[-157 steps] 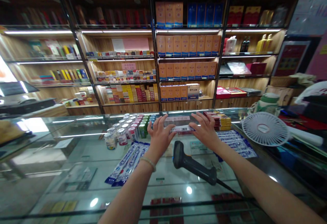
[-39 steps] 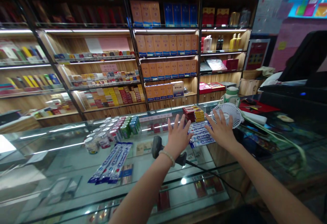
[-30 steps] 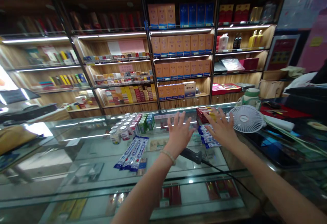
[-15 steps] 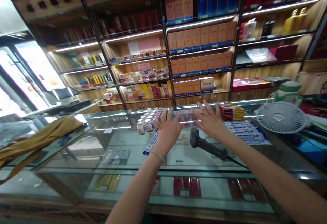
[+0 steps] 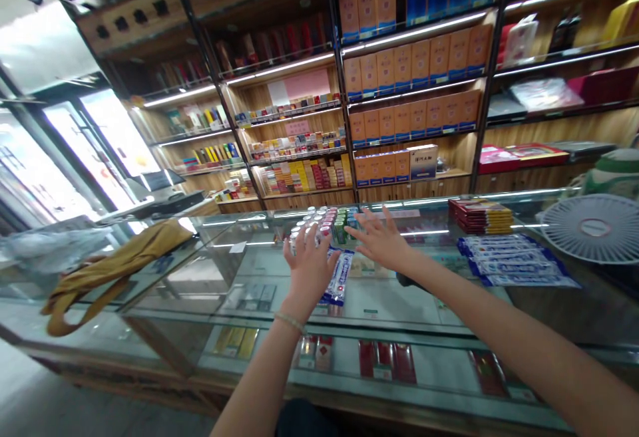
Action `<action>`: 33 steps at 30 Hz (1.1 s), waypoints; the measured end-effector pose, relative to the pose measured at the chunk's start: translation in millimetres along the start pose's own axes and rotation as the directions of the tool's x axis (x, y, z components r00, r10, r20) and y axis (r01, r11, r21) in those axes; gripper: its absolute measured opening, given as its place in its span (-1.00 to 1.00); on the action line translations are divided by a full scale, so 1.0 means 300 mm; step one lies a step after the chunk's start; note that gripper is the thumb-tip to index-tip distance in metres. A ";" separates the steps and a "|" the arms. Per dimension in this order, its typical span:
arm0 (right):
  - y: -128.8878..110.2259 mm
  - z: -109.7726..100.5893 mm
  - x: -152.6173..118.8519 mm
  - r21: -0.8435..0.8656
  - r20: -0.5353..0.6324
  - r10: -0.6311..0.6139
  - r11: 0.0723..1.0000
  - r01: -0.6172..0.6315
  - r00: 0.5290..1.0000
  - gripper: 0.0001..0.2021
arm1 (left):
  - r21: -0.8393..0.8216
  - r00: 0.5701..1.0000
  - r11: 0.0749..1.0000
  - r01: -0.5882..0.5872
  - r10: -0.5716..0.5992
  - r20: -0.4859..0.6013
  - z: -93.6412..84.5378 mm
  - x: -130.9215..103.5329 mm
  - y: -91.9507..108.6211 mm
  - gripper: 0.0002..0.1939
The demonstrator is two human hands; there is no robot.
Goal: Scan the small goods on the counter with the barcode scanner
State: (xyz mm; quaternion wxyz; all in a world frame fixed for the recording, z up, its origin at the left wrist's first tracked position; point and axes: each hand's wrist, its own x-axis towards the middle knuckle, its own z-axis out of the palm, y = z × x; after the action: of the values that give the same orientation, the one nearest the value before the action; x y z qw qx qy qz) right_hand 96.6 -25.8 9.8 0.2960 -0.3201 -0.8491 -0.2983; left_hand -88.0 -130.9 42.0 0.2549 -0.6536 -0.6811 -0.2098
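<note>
My left hand (image 5: 308, 264) is open, palm down over the glass counter (image 5: 279, 277), its fingers spread in front of a cluster of small white-capped bottles (image 5: 300, 227). Beside it lies a blue-and-white packet (image 5: 340, 274), partly covered by the hand. My right hand (image 5: 380, 241) is also open, fingers apart, beside the green containers (image 5: 341, 225) at the cluster's right end. Whether its fingertips touch them I cannot tell. Beneath my right forearm, most of a black handheld scanner (image 5: 407, 281) is hidden.
More blue-and-white packets (image 5: 519, 263) lie fanned on the right, in front of a stack of red-and-gold packs (image 5: 480, 216) and a white fan (image 5: 594, 227). A mustard bag (image 5: 114, 261) rests on the left counter. Shelves of orange boxes (image 5: 419, 118) stand behind.
The view has swung left. My right hand has moved left toward the green containers, its forearm now covering most of the scanner. My left hand has shifted off more of the blue-and-white packet.
</note>
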 end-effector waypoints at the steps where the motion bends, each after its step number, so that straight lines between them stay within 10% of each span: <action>1: -0.010 0.017 0.009 0.005 0.015 -0.031 1.000 0.031 0.999 -0.45 | 0.001 1.000 1.000 0.007 -0.007 0.005 0.003 -0.012 -0.009 -0.62; 21: -0.073 0.234 0.041 0.094 0.065 -0.321 0.945 0.315 0.945 -0.55 | -0.052 0.986 0.998 0.042 -0.033 0.163 0.108 -0.180 -0.005 -0.58; 33: -0.042 0.222 0.010 0.080 0.068 -0.326 0.944 0.321 0.943 -0.91 | -0.048 0.980 0.999 0.023 -0.013 0.197 0.097 -0.169 0.009 -0.66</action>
State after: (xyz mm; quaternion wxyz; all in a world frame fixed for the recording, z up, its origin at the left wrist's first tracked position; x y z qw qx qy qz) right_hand 64.8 13.9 -35.2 0.2192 -0.1778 -0.9109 -0.3010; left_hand -86.7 -152.6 -12.4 0.1680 -0.6712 -0.7033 -0.1635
